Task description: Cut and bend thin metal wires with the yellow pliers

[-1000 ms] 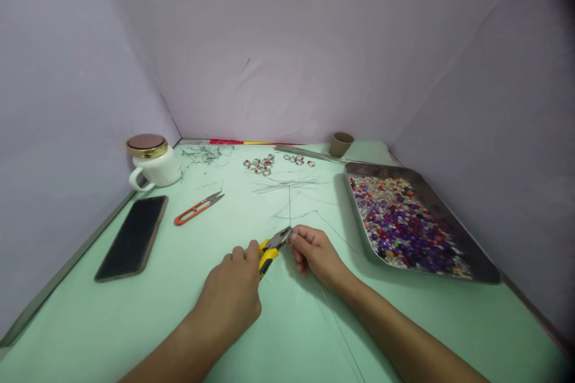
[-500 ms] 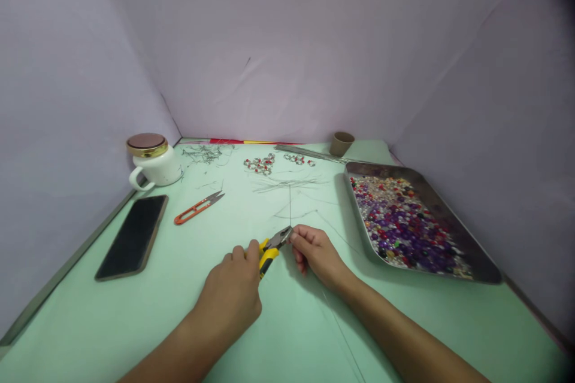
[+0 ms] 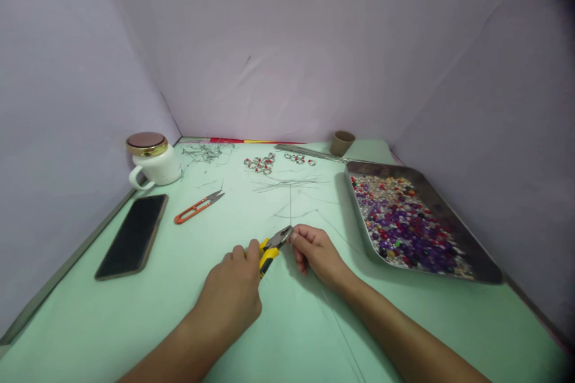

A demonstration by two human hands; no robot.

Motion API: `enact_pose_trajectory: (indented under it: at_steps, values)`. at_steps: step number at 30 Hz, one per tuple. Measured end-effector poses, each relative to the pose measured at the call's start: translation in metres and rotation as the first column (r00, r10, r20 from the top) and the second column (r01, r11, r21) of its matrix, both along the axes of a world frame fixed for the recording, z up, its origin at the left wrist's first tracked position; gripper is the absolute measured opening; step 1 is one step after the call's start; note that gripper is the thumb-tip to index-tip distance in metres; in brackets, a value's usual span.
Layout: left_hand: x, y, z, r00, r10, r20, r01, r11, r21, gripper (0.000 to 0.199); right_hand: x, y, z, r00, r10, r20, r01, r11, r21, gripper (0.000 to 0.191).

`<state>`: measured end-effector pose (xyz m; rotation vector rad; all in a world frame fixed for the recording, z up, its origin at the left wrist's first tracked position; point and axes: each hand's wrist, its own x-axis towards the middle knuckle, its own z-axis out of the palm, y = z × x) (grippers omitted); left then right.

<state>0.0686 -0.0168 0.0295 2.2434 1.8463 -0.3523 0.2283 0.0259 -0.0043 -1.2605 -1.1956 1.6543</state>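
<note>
The left hand grips the yellow-and-black pliers, whose tips meet the pinched fingers of the right hand at a thin wire standing above the middle of the pale green worktop. Around them lie orange thread snips, a dark smartphone and a lidded white mug to the left, beaded rings beyond, and a metal tray of mixed beads to the right. Pale, faintly creased walls enclose the worktop at the back and both sides.
</note>
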Motion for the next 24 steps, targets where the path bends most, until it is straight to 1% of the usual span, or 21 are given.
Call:
enact_pose_trajectory:
  at_steps: [9, 19, 24]
  values:
    - [0.0008, 0.0016, 0.0001, 1.0, 0.007, -0.006, -0.007, 1.0, 0.001, 0.047, -0.0004, 0.0005, -0.0013, 1.0, -0.009, -0.009, 0.009, 1.0, -0.002, 0.017]
    - [0.0004, 0.0005, -0.0018, 1.0, 0.001, -0.011, -0.001, 1.0, 0.005, 0.051, -0.0004, 0.0006, 0.0005, 1.0, -0.011, -0.012, 0.011, 1.0, -0.007, 0.018]
    - [-0.0001, 0.0003, -0.0019, 1.0, 0.006, -0.008, -0.006, 1.0, 0.006, 0.048, -0.0004, 0.0003, 0.0001, 1.0, -0.01, -0.01, 0.009, 1.0, -0.013, 0.018]
